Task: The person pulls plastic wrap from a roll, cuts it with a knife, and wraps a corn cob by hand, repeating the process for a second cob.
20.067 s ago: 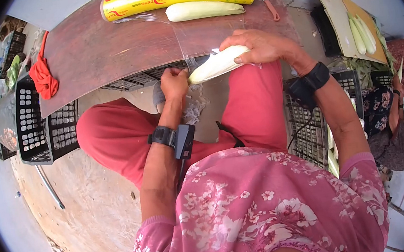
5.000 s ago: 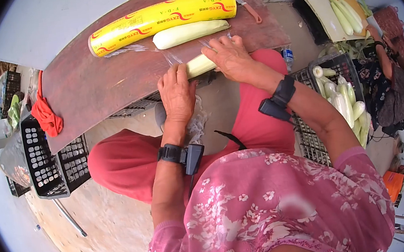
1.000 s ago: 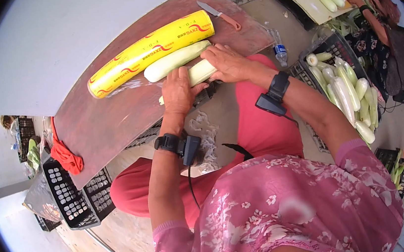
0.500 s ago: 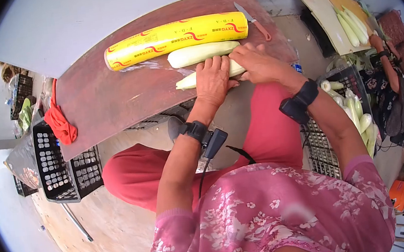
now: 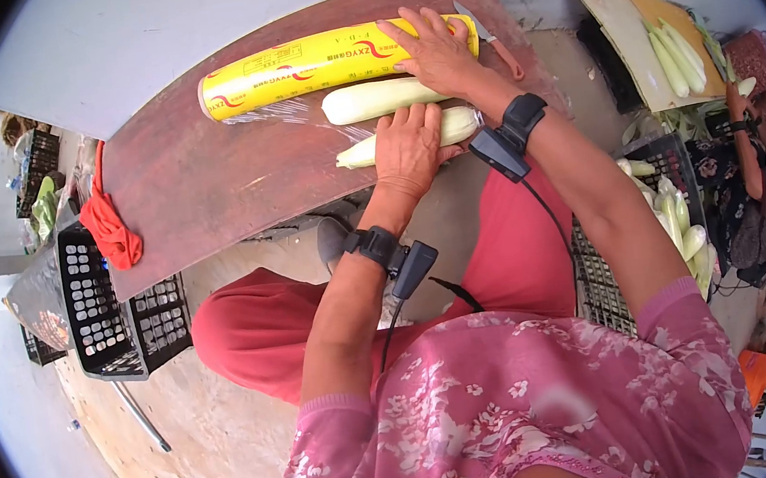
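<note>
My left hand (image 5: 406, 149) lies over the nearer pale green zucchini (image 5: 460, 123), its fingers wrapped across the middle. Clear film shows at this zucchini's right end. A second pale zucchini (image 5: 377, 99) lies just behind it on the reddish-brown board (image 5: 208, 193). My right hand (image 5: 439, 51) rests with spread fingers on the right part of the large roll of cling film (image 5: 288, 70), which has a yellow printed surface. Loose clear film stretches from the roll's near side toward the zucchini.
A knife (image 5: 502, 54) lies at the board's right end. A red cloth (image 5: 113, 234) hangs at the left, above black crates (image 5: 93, 310). On the right stand a crate (image 5: 607, 280) with several zucchini and another person's arm (image 5: 747, 141) beside a pale board (image 5: 605, 34).
My right hand has left the nearer zucchini and moved up onto the roll. The roll's print has shifted, showing it has turned. My left hand stays on the zucchini.
</note>
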{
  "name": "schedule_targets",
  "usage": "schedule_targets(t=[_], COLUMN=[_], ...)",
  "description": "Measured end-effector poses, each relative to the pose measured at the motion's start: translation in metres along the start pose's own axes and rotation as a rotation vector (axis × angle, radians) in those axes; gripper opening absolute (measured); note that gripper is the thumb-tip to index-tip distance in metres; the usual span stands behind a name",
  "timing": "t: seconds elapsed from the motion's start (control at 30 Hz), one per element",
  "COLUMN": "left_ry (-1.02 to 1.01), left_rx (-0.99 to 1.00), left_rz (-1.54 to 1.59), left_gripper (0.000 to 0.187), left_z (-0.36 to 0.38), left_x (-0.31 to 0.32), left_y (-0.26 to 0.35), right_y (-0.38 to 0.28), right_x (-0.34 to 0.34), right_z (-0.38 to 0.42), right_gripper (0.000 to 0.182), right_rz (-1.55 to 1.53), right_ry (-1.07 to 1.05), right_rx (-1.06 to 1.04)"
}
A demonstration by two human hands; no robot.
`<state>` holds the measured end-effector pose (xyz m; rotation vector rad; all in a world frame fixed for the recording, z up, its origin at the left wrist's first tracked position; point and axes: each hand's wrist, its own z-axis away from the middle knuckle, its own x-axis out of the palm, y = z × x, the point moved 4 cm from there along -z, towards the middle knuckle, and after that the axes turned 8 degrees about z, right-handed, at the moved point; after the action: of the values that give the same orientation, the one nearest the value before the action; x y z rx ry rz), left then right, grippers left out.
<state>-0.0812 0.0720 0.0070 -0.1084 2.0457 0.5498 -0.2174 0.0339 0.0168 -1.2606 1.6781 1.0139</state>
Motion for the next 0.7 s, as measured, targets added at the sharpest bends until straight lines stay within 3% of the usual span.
schedule_targets(t=[0.2, 0.3, 0.5, 0.7], left_ry=[-0.022, -0.049, -0.072, -0.1], left_rx=[0.012, 0.0, -0.033, -0.03], left_rz=[0.058, 0.073, 0.082, 0.056], left_gripper=[0.052, 0.053, 0.055, 0.052], left_z=[0.003, 0.005, -0.001, 0.0], left_x=[0.0, -0.006, -0.003, -0.002], left_y=[0.001, 0.003, -0.004, -0.003], right_y=[0.002, 0.015, 0.009, 0.002], right_x=[0.001, 0.004, -0.009, -0.022], right_z=[0.006, -0.005, 0.003, 0.009], right_gripper=[0.062, 0.062, 0.07, 0.088], right_rz=[0.039, -0.172, -0.058, -0.073], right_ry=[0.048, 0.174, -0.04, -0.26], right_rx=[-0.021, -0.147, -0.21, -0.238])
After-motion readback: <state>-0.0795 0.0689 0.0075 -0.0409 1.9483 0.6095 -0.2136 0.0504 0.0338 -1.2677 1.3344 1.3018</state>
